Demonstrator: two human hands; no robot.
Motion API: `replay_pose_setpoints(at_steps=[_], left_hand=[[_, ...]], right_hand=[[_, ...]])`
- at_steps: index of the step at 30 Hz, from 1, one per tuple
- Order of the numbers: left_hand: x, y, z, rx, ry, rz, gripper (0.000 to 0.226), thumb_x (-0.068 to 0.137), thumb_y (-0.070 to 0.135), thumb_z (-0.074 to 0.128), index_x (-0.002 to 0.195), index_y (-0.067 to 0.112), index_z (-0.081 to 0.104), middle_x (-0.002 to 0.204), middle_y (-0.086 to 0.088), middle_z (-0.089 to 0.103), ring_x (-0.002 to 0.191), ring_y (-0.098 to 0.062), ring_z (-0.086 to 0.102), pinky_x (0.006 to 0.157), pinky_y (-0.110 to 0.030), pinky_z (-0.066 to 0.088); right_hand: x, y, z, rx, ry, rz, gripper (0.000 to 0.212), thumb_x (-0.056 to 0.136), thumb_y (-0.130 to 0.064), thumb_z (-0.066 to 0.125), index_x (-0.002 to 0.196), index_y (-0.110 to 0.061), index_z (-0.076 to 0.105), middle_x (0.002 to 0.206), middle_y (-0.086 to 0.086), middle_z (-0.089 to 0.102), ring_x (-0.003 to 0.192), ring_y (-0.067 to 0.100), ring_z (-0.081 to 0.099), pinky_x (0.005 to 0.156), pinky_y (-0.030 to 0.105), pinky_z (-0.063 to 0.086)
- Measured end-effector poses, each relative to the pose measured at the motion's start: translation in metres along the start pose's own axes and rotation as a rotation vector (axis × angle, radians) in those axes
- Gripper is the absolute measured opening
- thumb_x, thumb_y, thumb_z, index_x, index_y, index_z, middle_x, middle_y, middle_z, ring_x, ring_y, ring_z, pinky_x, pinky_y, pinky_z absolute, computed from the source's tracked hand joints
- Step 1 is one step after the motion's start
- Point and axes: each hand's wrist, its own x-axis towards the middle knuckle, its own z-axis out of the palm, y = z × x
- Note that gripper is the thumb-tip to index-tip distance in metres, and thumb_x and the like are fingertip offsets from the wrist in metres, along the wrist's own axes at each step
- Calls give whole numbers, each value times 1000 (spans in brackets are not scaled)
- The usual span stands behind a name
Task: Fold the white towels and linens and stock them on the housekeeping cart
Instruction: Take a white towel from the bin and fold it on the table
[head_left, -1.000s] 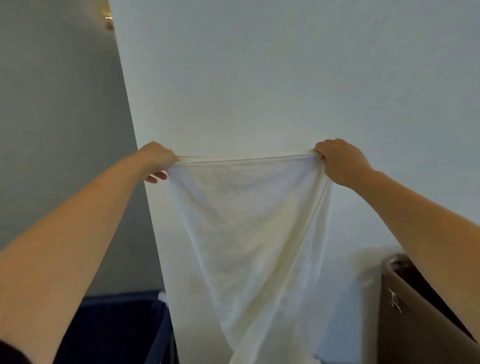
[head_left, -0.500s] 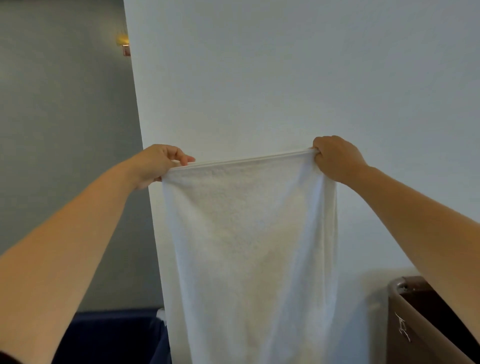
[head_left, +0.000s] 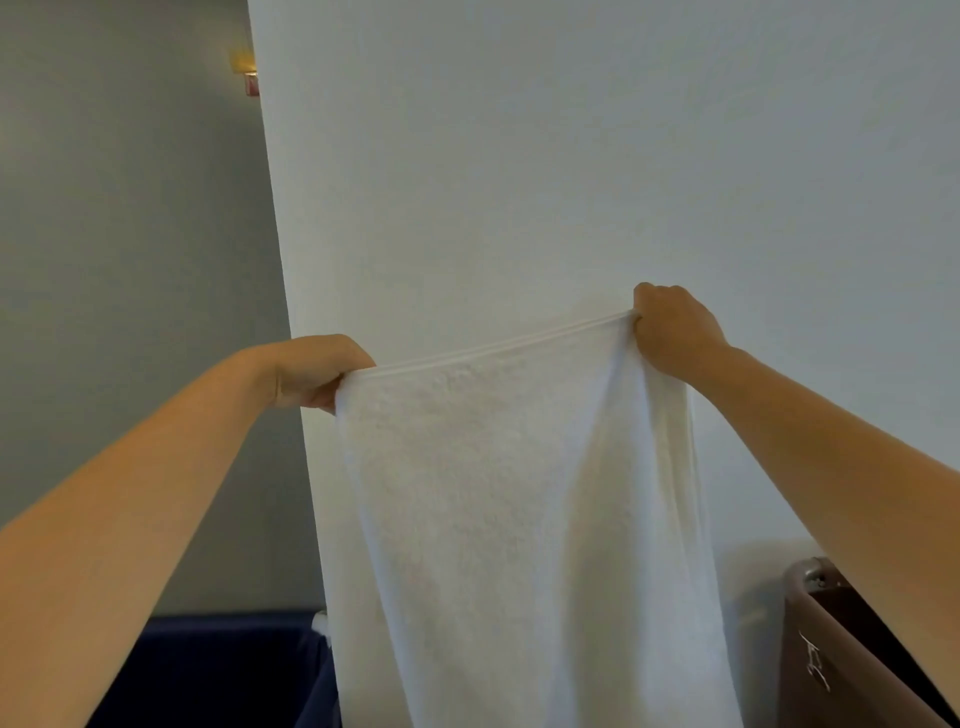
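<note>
Both hands grip the towel (head_left: 519, 519) by its top corners, left hand (head_left: 311, 371) lower, right hand (head_left: 675, 327) higher, fingers curled round the hem. It hangs before a white wall (head_left: 519, 182), its lower end out of view, between a navy bin (head_left: 223, 670) and what looks like a brown cart (head_left: 841, 670).

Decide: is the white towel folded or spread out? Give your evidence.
Spread out. The white towel hangs full width, its top hem stretched between the left hand and right hand.

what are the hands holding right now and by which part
One white towel, stretched out in front of the wall: the left hand grips its top left corner, the right hand its top right corner.
</note>
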Motion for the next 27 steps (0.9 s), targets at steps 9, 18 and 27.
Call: replay_pose_setpoints(at_steps=[9, 18, 27], left_hand=[[12, -6, 4, 314, 69, 57, 42, 68, 35, 80, 50, 10, 51, 52, 4, 45, 50, -10, 43, 51, -17, 32], [55, -49, -1, 299, 422, 101, 39, 70, 23, 83, 71, 12, 46, 70, -1, 43, 61, -16, 42, 53, -26, 29], [110, -63, -2, 415, 432, 206, 23, 87, 19, 67, 69, 16, 54, 66, 1, 50, 65, -20, 48, 54, -26, 32]], right_hand=[[1, 17, 11, -2, -75, 5, 24, 91, 0, 29, 109, -12, 40, 86, 11, 51, 76, 29, 47, 67, 33, 35], [-8, 23, 29, -205, -282, -259, 57, 85, -71, 32, 64, -18, 37, 59, -3, 46, 56, 11, 44, 57, 28, 30], [24, 15, 76, -308, -280, -133, 57, 85, -70, 41, 102, -17, 52, 82, 1, 55, 82, 23, 55, 68, 31, 36]])
